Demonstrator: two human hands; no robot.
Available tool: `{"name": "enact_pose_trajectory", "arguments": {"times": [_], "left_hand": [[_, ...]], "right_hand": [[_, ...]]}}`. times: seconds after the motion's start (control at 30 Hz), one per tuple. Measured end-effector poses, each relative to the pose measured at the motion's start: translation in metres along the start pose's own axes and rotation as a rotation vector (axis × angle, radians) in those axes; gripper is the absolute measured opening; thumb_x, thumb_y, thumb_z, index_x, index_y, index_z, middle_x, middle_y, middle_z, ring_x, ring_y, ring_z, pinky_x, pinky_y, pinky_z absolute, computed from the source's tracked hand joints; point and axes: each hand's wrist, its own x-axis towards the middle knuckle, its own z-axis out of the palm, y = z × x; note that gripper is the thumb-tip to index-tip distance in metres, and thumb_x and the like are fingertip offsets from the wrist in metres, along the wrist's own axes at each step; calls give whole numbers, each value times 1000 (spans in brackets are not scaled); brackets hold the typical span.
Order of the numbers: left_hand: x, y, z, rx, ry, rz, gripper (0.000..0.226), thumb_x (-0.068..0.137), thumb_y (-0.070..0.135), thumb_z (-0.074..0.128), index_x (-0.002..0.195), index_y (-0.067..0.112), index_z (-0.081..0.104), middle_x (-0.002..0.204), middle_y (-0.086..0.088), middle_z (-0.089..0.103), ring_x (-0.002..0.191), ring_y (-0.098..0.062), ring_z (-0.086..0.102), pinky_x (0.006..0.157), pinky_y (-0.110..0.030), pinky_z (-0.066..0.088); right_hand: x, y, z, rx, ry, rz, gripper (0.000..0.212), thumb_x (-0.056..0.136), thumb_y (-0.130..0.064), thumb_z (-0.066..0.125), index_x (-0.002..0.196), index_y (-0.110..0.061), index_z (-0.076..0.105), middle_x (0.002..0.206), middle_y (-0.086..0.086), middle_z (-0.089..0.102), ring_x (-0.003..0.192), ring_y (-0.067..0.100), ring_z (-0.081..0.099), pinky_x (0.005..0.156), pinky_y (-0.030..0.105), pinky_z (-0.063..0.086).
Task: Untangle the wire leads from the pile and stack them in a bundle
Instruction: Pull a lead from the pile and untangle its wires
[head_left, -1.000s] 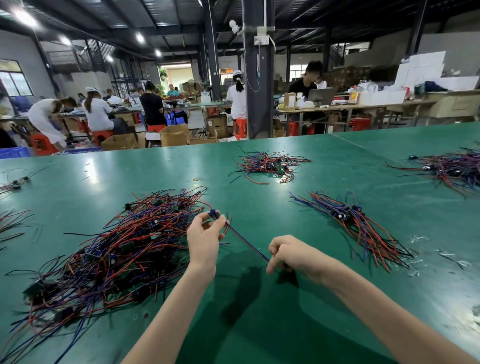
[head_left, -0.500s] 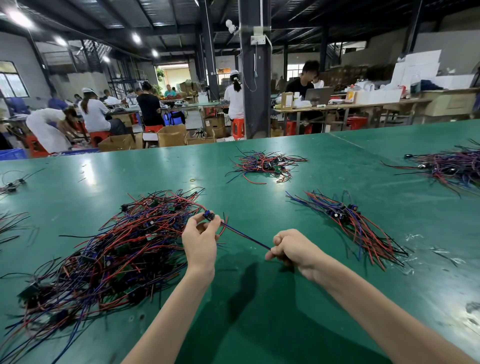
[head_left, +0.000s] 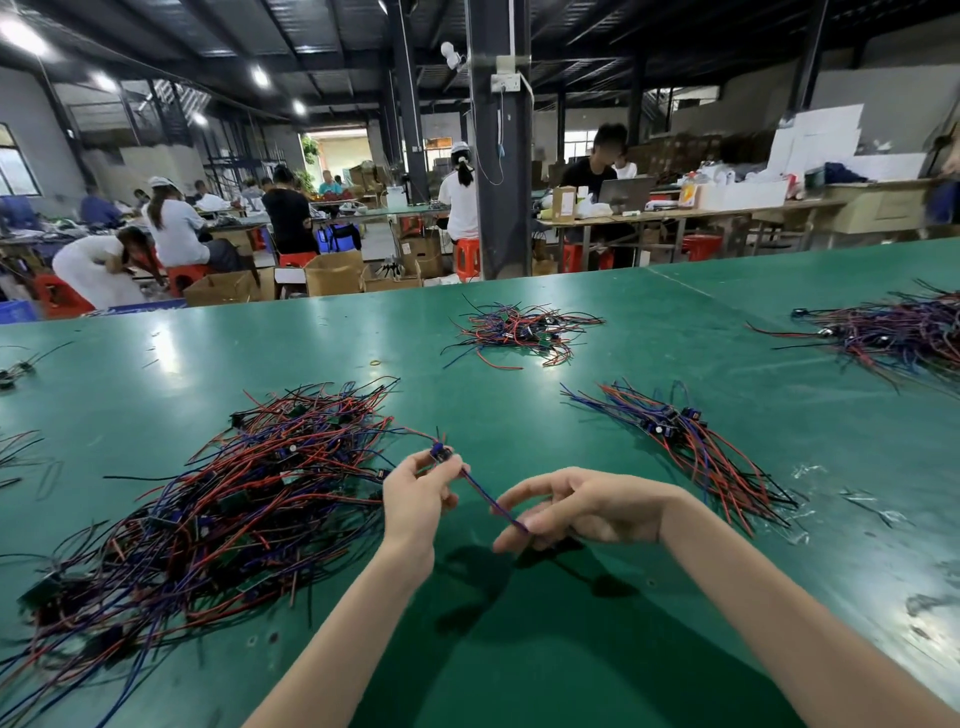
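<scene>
A big tangled pile of red, blue and black wire leads (head_left: 218, 499) covers the left of the green table (head_left: 519, 649). My left hand (head_left: 415, 493) pinches the small blue connector end of one wire lead (head_left: 485, 493), lifted above the table just right of the pile. The lead runs down to my right hand (head_left: 582, 504), whose fingers are loosened and spread, with the lead's far end between thumb and fingertips. A sorted bundle of leads (head_left: 680, 441) lies to the right of my hands.
A smaller heap of leads (head_left: 519, 332) lies farther back at centre, another heap (head_left: 893, 332) at the far right. A few stray leads lie at the left edge. Scraps of clear film (head_left: 831, 499) lie right of the bundle. Several people work at benches beyond the table.
My right hand has gone from a closed fist on the lead to loose, spread fingers. My left hand still holds the connector end in about the same place.
</scene>
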Motion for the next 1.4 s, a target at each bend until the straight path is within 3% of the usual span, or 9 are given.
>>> {"name": "enact_pose_trajectory", "arguments": {"times": [0.13,0.27,0.43,0.67,0.8,0.9,1.03,1.13,1.4], "left_hand": [[-13,-6,11,61,-149,-43,6,85,2,64,88,7,63,59,5,62,42,-3,40,52,-19,40],[-20,-10,16,31,-219,-63,9,84,1,65,92,5,64,63,1,65,53,-12,50,58,-23,44],[-19,-11,16,1,-248,-61,12,85,2,65,95,9,63,73,-3,71,58,-11,59,57,-20,48],[-15,-11,14,29,-291,-76,13,89,9,63,101,8,62,90,-5,71,60,-10,58,53,-22,52],[-16,-12,14,68,-298,-67,11,93,9,57,103,5,61,87,-6,71,56,-8,58,53,-22,52],[-18,-11,14,95,-306,-53,11,95,9,55,103,5,60,87,-7,71,57,-9,59,55,-22,52],[-21,-11,14,140,-315,-29,11,95,8,53,103,4,60,88,-10,70,58,-10,58,55,-22,51],[-23,-11,15,173,-318,-12,11,96,7,53,102,4,60,88,-11,69,60,-12,57,56,-23,51],[-24,-11,14,208,-270,12,10,96,4,51,99,4,61,84,-14,68,58,-14,58,53,-24,51]], "right_hand": [[6,0,7,-22,212,-5,36,79,-35,67,103,-8,67,84,3,71,69,9,60,59,15,42],[10,3,13,-103,395,-76,18,86,-19,67,69,-13,68,59,-2,62,43,6,32,42,16,24],[10,-1,17,-114,445,-99,27,88,-10,63,61,-14,62,43,-9,53,36,4,31,38,15,23],[1,-17,-9,-147,698,-197,17,89,-5,59,73,-12,59,62,0,65,38,2,42,38,13,28],[-18,-34,-52,-335,1021,-281,19,91,-7,57,73,-14,59,65,2,68,44,3,47,48,15,37],[-38,-28,-85,-567,1259,-49,23,84,-12,61,63,-14,69,63,7,69,53,11,52,50,19,38],[-52,-3,-101,-581,1207,324,22,81,-10,64,61,-7,73,47,1,62,51,16,51,52,22,41],[-49,8,-103,-613,1262,435,13,78,-6,61,73,-5,73,76,11,71,81,26,64,74,29,52],[-30,11,-72,-1032,1429,478,17,84,-9,56,101,-7,59,108,16,59,98,35,62,73,34,47]]}}
